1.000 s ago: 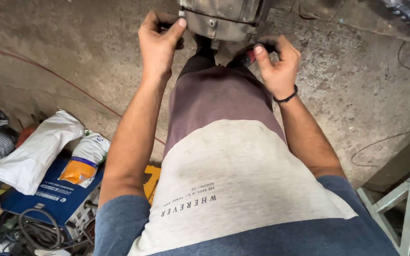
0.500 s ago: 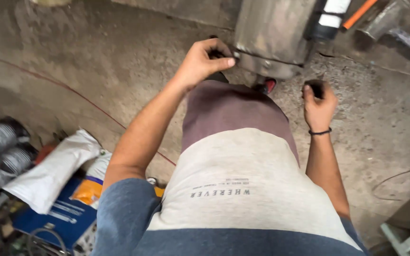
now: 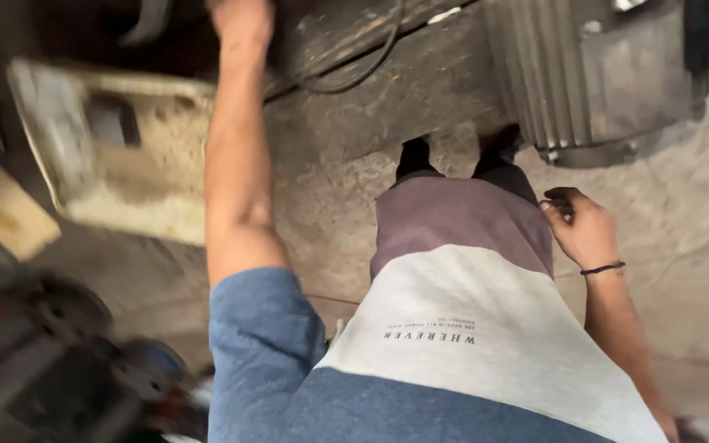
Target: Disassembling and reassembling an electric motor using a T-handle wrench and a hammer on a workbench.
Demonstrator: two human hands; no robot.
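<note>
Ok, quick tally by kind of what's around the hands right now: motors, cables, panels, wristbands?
Ribbed grey motor: 1
Black cable: 1
Pale flat panel: 1
Black wristband on the right hand: 1
Total: 4
The left hand reaches up near the cable; blur hides whether it grips anything.

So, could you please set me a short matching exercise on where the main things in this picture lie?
Things:
1. left hand
2. right hand
3. ribbed grey motor
4. black cable

Places:
A. standing on the floor at the upper right, ahead of the feet
B. curving over the dark boards at the top centre
C. stretched far up to the top edge, arm straight
D. low beside the hip, fingers curled, a black band at its wrist

Pairs: 1-C, 2-D, 3-A, 4-B
</note>
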